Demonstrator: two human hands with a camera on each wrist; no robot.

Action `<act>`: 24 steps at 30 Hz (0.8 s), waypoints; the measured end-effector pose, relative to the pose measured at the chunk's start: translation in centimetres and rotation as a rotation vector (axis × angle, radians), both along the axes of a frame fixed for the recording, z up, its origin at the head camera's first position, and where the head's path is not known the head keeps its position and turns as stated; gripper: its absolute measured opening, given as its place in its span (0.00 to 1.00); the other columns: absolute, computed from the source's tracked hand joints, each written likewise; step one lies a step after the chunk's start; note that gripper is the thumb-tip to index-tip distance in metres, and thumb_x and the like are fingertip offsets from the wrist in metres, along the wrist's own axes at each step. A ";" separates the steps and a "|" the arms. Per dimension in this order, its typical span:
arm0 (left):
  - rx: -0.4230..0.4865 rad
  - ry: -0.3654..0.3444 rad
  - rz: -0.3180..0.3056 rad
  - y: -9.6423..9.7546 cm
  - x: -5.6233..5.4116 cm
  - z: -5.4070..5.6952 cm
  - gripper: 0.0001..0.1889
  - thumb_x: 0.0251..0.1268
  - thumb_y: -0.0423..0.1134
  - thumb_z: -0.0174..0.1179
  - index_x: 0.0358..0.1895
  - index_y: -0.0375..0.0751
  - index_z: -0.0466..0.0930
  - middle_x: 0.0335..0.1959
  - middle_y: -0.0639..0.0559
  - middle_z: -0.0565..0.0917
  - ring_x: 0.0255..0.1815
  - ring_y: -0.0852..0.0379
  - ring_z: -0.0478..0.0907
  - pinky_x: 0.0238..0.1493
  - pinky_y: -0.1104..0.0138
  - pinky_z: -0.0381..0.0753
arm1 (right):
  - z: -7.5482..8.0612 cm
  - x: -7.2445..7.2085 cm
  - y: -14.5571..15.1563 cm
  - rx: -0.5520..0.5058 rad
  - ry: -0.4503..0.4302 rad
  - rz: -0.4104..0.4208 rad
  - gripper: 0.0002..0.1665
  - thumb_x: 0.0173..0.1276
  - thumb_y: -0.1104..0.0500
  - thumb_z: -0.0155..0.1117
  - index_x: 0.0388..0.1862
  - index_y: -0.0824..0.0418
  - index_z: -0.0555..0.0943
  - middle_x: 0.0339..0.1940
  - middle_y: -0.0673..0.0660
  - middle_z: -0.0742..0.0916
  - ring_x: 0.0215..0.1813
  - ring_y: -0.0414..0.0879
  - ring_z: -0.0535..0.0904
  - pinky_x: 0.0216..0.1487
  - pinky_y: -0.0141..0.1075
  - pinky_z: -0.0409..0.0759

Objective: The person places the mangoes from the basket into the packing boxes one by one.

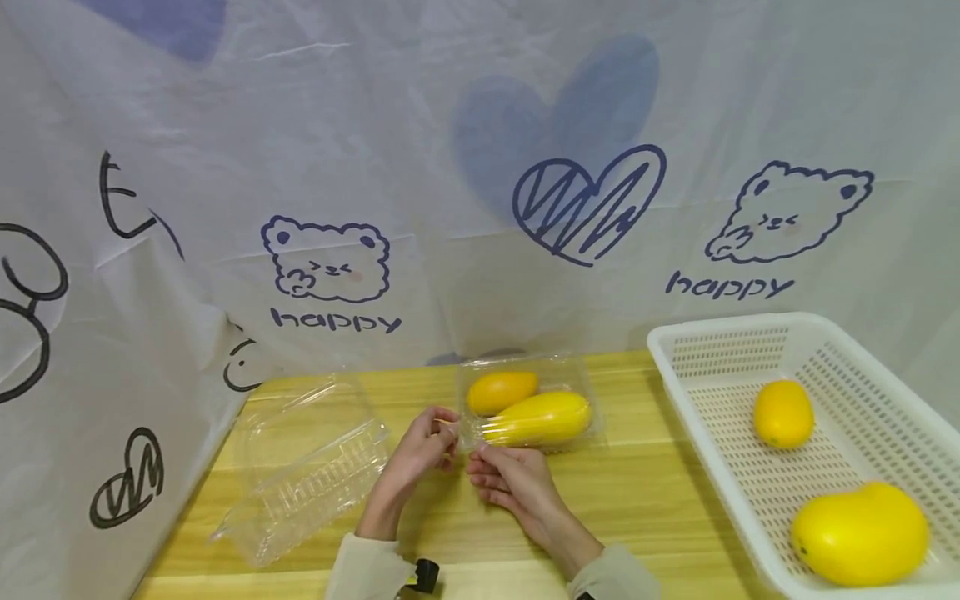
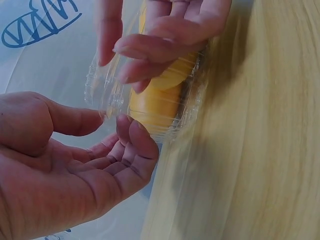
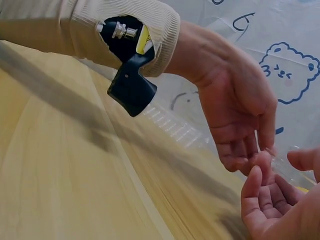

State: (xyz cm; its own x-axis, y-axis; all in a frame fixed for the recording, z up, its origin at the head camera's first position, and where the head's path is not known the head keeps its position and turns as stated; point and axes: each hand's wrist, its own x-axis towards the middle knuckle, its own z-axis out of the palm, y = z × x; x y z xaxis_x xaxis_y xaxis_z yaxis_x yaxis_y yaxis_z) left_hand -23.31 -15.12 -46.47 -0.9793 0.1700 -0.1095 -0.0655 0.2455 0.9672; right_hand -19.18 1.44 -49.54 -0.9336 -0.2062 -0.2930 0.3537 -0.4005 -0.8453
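A clear plastic clamshell box [image 1: 581,377], lid over it, lies near the table's back edge with two yellow mango-like fruits [image 1: 546,417] inside. At its front left corner my left hand [image 1: 422,448] pinches the plastic rim between thumb and index fingertip; the left wrist view shows this hand [image 2: 75,165] close up. My right hand [image 1: 528,493] is at the front edge, thumb tip against the plastic. Its fingers are loosely bent, and thumb and index finger stand apart in the right wrist view, where this hand [image 3: 285,205] is partly cut off.
Another clear plastic box [image 1: 315,475], its lid raised, sits on the table to the left. To the right stands a white basket [image 1: 675,400] with a small yellow fruit [image 1: 783,414] and a larger one [image 1: 858,533]. A printed white cloth [image 1: 450,283] hangs behind the table [image 1: 637,475].
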 end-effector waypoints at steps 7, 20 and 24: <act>0.023 0.023 -0.006 -0.2 0.0 0.2 0.14 0.75 0.28 0.51 0.57 0.22 0.71 0.35 0.43 0.75 0.35 0.52 0.75 0.37 0.56 0.80 | 0.1 -0.3 -1.4 -0.004 -0.023 -0.075 0.20 0.73 0.54 0.68 0.50 0.72 0.84 0.32 0.54 0.91 0.30 0.38 0.84 0.31 0.29 0.80; 0.071 0.075 0.073 0.2 -0.4 -0.4 0.16 0.75 0.26 0.51 0.58 0.16 0.71 0.36 0.42 0.77 0.31 0.57 0.73 0.32 0.65 0.80 | 0.3 -1.3 -2.6 0.054 0.008 -0.138 0.18 0.71 0.58 0.68 0.47 0.74 0.85 0.29 0.53 0.90 0.27 0.37 0.81 0.26 0.27 0.73; 0.066 0.078 0.103 0.2 -0.7 -0.6 0.15 0.74 0.25 0.51 0.58 0.16 0.71 0.36 0.42 0.77 0.30 0.57 0.73 0.31 0.68 0.78 | 0.2 -1.6 -2.9 0.069 -0.002 -0.148 0.18 0.71 0.58 0.68 0.47 0.74 0.86 0.27 0.53 0.89 0.26 0.36 0.81 0.25 0.26 0.72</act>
